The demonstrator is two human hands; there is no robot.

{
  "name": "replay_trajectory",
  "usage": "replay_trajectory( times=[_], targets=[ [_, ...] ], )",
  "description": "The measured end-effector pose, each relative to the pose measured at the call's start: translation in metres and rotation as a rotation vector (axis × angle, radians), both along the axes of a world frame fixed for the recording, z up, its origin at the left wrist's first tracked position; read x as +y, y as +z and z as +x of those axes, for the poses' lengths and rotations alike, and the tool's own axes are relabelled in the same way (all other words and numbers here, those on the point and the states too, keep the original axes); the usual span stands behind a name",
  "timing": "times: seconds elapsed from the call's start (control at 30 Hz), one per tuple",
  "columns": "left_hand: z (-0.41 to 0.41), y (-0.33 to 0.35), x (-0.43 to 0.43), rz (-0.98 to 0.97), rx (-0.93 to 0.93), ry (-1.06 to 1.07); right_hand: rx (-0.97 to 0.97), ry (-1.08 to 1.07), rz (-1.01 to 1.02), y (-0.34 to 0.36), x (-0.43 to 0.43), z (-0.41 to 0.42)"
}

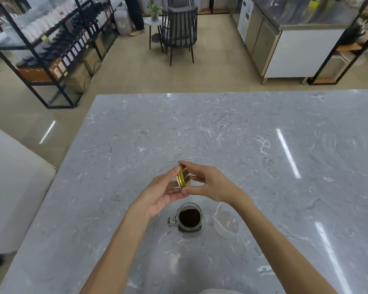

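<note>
A round gold lid [184,176] is held on edge above the grey marble table [221,134]. My right hand [208,183] pinches it between thumb and fingers from the right. My left hand [160,193] touches its left side with straight, relaxed fingers, palm up. Nearer to me on the table stands an open glass jar [189,217] with a side handle, holding a dark brown powder. A clear plastic cup [226,221] stands right of the jar, partly behind my right forearm.
Beyond the table's far edge are a black chair [180,32], black shelving with bottles [57,43] at the left, and a steel counter [289,39] at the right. A person's legs [136,15] show at the back. A white surface [11,183] lies at the left.
</note>
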State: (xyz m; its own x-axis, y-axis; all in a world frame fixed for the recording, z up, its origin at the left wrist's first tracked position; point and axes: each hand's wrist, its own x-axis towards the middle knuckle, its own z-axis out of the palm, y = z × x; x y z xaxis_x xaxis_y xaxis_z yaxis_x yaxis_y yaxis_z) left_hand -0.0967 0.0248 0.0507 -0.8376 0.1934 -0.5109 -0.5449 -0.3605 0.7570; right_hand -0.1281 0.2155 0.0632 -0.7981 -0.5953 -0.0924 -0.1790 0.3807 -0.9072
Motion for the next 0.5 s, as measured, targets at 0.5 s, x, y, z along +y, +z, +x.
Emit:
replay_trajectory(
  times=[0.5],
  targets=[
    [0.080,-0.066,-0.002,-0.652,0.386,-0.500,0.535,0.300,0.757,0.004,-0.003,0.061]
  ],
)
